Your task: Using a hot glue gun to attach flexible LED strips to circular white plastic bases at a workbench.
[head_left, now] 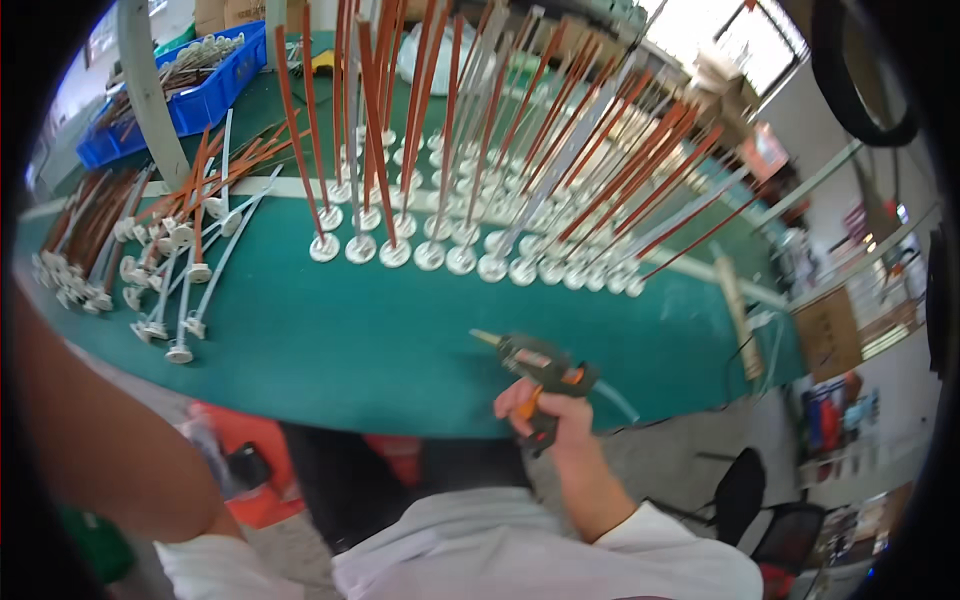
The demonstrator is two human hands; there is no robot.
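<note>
My right hand point(545, 408) is wrapped round the grip of a dark glue gun point(540, 362) with orange parts. Its pale nozzle points to the upper left, and a translucent glue stick sticks out of its back. The gun is held over the near part of the green table point(400, 320). My left forearm point(120, 450) rises large along the left rim, and its hand is out of sight. Beyond the gun stand rows of upright brown and grey strips point(372, 130) on round white bases point(395, 252). More strips with white ends point(185, 300) lie in a loose pile at the left.
A bundle of brown strips point(90, 225) lies at the far left. Behind it sits a blue crate point(215, 88) of parts, beside a pale post point(150, 95). A cardboard box point(828, 333) and a dark chair point(790, 535) are to the right. Something red point(255, 450) lies below the table's front edge.
</note>
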